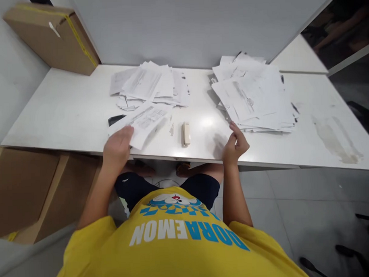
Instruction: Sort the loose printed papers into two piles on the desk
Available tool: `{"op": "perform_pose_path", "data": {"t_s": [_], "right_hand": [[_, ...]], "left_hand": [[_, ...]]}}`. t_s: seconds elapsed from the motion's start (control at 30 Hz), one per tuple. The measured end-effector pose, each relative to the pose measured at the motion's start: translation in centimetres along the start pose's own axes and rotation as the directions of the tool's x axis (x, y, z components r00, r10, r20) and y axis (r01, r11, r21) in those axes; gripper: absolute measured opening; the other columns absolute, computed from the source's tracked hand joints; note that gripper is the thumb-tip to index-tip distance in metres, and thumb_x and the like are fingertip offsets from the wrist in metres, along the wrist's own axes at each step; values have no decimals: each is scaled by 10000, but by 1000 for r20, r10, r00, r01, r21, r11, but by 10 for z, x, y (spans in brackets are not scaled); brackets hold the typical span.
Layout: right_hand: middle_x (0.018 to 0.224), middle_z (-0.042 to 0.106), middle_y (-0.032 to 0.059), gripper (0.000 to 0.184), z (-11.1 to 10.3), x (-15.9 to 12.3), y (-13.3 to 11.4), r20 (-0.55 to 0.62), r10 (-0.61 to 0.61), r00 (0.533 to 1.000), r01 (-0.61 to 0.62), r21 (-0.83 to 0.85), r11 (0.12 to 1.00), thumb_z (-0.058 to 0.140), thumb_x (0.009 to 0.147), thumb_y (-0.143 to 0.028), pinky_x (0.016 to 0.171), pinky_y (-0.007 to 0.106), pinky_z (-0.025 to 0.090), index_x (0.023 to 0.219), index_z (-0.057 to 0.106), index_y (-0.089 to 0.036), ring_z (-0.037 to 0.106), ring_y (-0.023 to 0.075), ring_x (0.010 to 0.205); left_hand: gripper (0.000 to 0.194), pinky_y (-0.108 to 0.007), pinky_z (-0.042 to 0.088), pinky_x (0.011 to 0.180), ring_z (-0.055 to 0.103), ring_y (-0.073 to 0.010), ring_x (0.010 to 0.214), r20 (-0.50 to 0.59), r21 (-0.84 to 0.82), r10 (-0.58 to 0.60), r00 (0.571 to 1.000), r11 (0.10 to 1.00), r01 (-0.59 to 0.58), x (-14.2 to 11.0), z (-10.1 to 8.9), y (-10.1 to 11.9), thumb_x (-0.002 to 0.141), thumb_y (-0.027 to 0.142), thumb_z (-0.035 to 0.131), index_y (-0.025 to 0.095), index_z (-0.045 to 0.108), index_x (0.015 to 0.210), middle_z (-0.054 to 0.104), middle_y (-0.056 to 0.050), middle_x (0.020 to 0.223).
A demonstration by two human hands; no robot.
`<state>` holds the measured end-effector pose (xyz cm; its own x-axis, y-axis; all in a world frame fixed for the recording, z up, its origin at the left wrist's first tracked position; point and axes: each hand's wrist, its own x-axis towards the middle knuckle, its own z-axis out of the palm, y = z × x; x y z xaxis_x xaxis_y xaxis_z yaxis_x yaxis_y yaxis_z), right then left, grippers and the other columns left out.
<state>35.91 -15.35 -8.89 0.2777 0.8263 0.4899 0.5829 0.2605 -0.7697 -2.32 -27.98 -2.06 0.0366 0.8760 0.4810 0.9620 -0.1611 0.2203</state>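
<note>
Left hand [116, 147]: I had it closed, thumb and fingers pinching one corner of the held paper [147, 121], above the near edge of the desk [65, 114]; the corner grip probably kept most of the print uncovered for me.
Right hand [236, 144]: I had it half open, fingers bent, with nothing visible in it; it hovered by the near left corner of the right pile [252, 91], and I could not tell whether a fingertip touched the sheets.
Held paper: slanting over the desk, left of the middle, just in front of the left pile [149, 81], likely tilted so I could see its face.
Piles: both lay toward the far edge, one each side of the middle, I suppose to keep them apart and leave me room along the near edge.
Stapler [186, 133]: standing between my hands near the middle of the near edge, presumably so either could reach it.
Cardboard box [48, 38]: at the far left corner, likely out of my way.
Count of hands: two, one of them holding something.
Count of paper: two piles, their overlapping sheets beyond my counting; one held piece, perhaps more than one layer.
Count of the rest: one stapler, one box, one dark object [116, 119] partly hidden behind the held paper.
</note>
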Motion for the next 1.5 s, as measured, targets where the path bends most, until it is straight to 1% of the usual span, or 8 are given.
{"op": "perform_pose_path", "data": {"t_s": [0.17,0.37,0.6,0.73,0.9,1.2,1.37,1.5], "right_hand": [[1130,664,127,468,-11,-99,-44,315,196,929,-240,108,965,337,950,-525,1005,559,481,1172,652,-261,648,308,1071],[1011,629,86,390,-16,-149,-68,576,113,810,-286,218,933,448,921,-605,924,439,485,1014,650,-285,598,270,1000],[741,535,-41,408,-9,-131,-70,527,517,674,-708,262,656,699,780,-603,671,290,470,890,486,-273,540,144,676],[976,671,8,460,-25,-115,-65,709,518,479,-847,218,484,785,704,-545,723,306,512,991,549,-272,640,167,827],[955,709,3,553,-45,-107,-60,805,474,356,-892,142,430,879,610,-457,743,313,519,1058,611,-276,657,188,849],[828,694,-1,413,-54,-117,-55,801,463,378,-876,147,460,871,610,-523,746,316,508,802,643,-237,620,187,795],[806,677,-5,421,-55,-116,-51,803,455,386,-855,125,504,867,618,-546,724,298,484,769,633,-231,592,172,776],[819,689,1,423,-54,-118,-49,834,415,363,-842,103,530,858,630,-557,741,308,486,763,624,-231,599,176,788]], "left_hand": [[575,-417,492,1120,595,-261,1313,-86,-6,169,982,985,-170,-105,7,58,1005,107,403,192,355,1572,646,-140,1371],[442,-403,518,1120,600,-256,1296,-40,-193,289,957,937,-291,-159,4,82,1013,157,491,160,500,1456,694,-145,1289],[333,-436,557,1085,575,-250,1315,-95,-242,431,897,864,-441,-157,5,52,1026,158,458,176,596,1329,696,-122,1294],[327,-428,559,1084,569,-248,1324,-158,-342,493,856,785,-515,-134,5,47,1008,124,482,160,610,1306,700,-132,1282],[355,-412,539,1107,560,-243,1332,-138,-500,603,786,643,-580,-99,9,47,970,121,562,198,614,1313,696,-120,1293],[337,-393,533,1106,586,-233,1307,-113,-555,644,757,590,-586,-81,25,42,950,131,604,238,642,1267,722,-85,1257],[267,-369,529,1106,580,-242,1319,-124,-388,701,702,617,-685,-88,17,42,941,117,611,181,672,1193,723,-111,1250],[268,-335,541,1070,637,-200,1259,-101,-286,686,721,674,-682,-96,10,38,962,143,580,219,668,1203,736,-76,1232]]}}
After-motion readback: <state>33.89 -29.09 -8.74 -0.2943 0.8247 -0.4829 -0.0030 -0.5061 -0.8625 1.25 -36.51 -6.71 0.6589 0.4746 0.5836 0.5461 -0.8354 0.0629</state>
